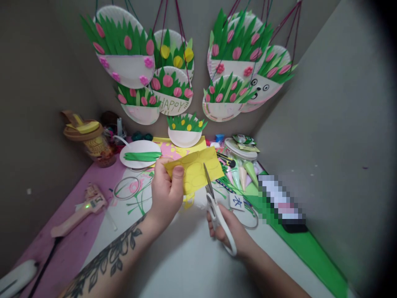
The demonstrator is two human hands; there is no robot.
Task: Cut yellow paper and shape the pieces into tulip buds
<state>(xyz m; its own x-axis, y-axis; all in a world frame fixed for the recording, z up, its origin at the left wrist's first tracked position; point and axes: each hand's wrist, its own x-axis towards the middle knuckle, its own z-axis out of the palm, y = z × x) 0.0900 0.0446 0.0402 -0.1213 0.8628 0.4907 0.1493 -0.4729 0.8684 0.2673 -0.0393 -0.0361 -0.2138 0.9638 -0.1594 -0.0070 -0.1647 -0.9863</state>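
My left hand (169, 184) pinches a sheet of yellow paper (197, 167) at its left end, thumb on top. Rounded outlines are drawn on the sheet. With its fingers through the handles, my right hand (228, 229) grips a pair of white-handled scissors (215, 211). The blades point up and lie at the right part of the sheet's lower edge; whether they have cut into it I cannot tell. Beyond the sheet, a paper plate (139, 145) bears green paper strips (142, 156).
Paper-plate baskets (127, 68) with paper tulips hang on the wall. On the left are a pink glue gun (82, 213) and a lidded cup (93, 140). At right lie a phone (293, 227), piping-bag-like pouches (242, 177) and a box cutter (226, 159). Yellow and green scraps (138, 200) litter the table.
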